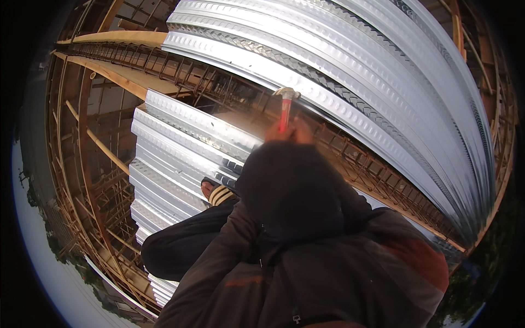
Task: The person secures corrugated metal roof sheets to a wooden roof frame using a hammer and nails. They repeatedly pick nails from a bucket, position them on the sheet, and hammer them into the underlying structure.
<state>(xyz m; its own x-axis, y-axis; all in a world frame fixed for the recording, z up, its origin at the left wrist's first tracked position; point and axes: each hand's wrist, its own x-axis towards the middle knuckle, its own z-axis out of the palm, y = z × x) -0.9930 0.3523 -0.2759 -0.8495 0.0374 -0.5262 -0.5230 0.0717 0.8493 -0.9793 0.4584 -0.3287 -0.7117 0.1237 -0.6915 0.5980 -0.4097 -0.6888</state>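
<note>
One hammer (285,112), in your bunched hands (279,133).
Far sheet (350,76) beyond its head (286,93); blur hides which hand grips.

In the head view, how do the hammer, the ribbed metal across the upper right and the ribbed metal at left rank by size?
1. Upper-right ribbed metal
2. Left ribbed metal
3. Hammer
</note>
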